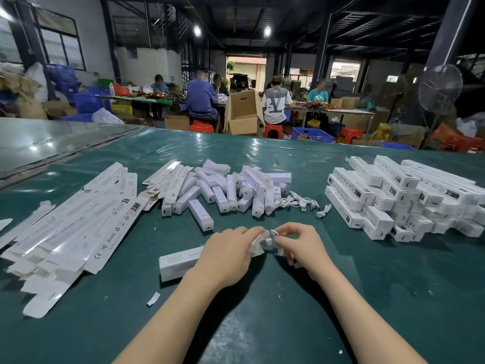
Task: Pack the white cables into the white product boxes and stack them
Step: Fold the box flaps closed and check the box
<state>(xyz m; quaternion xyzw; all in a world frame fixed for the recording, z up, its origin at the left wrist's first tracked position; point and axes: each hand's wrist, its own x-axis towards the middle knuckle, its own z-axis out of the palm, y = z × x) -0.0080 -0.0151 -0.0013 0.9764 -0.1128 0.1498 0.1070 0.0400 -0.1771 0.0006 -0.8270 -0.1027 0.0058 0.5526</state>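
At the left of the frame lie flattened cartons (78, 232), printed "CE", "FC" and "RoHS"; their longer lines are too blurred to read. At lower centre one product box (181, 261) lies on the green bench (367, 298). The left hand (228, 253) curls over its right, open end and holds it down. Just right of that, the right hand (299, 245) pinches a small coiled white cable (273, 233) at the box mouth.

The cable looks light and limp and likely to spring loose, so it is best held by the bundled middle. The thin card box would crush easily, so steady it near the opening.

More loose cables (296, 202) lie beyond. The stack of boxes (393, 198) at right shows CE marks.
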